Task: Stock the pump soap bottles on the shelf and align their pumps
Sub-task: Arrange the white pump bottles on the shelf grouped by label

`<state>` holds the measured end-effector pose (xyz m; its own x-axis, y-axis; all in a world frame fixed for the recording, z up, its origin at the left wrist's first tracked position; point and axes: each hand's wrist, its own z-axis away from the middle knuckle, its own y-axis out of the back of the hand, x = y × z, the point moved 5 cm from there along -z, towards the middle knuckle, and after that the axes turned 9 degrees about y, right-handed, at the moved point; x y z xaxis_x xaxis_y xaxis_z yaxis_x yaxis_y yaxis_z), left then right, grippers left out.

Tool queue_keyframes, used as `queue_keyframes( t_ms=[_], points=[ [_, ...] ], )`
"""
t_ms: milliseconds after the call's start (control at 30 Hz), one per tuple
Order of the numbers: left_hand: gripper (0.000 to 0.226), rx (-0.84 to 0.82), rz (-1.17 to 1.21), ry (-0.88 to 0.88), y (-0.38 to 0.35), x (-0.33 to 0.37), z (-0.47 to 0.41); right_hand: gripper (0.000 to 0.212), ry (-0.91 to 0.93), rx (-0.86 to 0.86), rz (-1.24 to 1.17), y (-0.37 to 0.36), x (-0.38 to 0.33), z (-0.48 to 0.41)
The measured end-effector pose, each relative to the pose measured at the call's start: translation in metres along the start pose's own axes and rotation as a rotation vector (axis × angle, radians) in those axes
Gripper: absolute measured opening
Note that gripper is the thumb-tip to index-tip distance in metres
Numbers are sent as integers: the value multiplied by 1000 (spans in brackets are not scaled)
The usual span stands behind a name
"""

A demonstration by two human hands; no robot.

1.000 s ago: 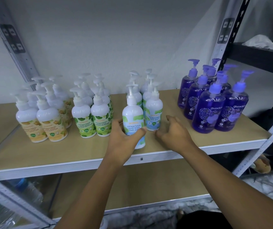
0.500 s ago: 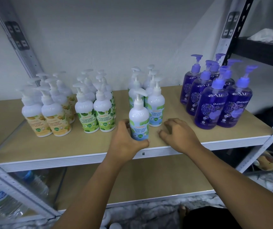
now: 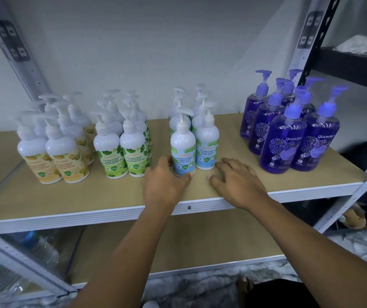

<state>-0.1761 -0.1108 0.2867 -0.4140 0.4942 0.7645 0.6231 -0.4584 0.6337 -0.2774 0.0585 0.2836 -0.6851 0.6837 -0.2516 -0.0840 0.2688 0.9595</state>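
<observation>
Tan board on a white-edged metal shelf (image 3: 89, 215) carries the stock, with plastic water bottles (image 3: 38, 247) on the level below at the left. Nearest the front edge, the left hand (image 3: 163, 185) grips the base of a cool mint bottle (image 3: 183, 150), thumb in front and fingers curled round its left side. The bottle stands upright, its white pump (image 3: 185, 111) pointing right. The right hand (image 3: 238, 183) lies palm down on the board just beside it, fingers loosely spread and holding nothing. A second mint bottle (image 3: 207, 147) stands just to the right of the gripped one, with more of the same behind. Green-labelled bottles (image 3: 120, 152) and yellow-labelled bottles (image 3: 51, 156) are grouped to the left, purple bottles (image 3: 289, 141) to the right. A pale wall (image 3: 155, 41) closes the back.
</observation>
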Motion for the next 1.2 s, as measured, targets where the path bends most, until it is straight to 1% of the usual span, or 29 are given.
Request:
queue_keyframes(
  t_ms=[133, 300, 500, 667, 867, 1067, 1200],
  points=[
    [57, 25, -98, 52, -2, 5, -4, 59, -8, -5, -2, 0, 1, 0],
    [54, 41, -118, 79, -4, 4, -9, 59, -11, -9, -7, 1, 2, 0],
    [57, 60, -172, 86, -6, 2, -13, 59, -15, -14, -13, 0, 2, -1],
    [54, 88, -152, 85, -8, 1, -15, 60, -21, -23, -26, 0, 3, -1],
    [54, 87, -186, 90, -7, 2, -13, 61, -25, -33, -39, -1, 4, -1],
    [59, 49, -100, 61, 0, -1, -2, 60, -19, -19, -62, 2, 3, 4],
    [62, 28, -125, -10, 10, -8, 23, 55, -22, 12, -94, 5, 0, 15]
  ],
)
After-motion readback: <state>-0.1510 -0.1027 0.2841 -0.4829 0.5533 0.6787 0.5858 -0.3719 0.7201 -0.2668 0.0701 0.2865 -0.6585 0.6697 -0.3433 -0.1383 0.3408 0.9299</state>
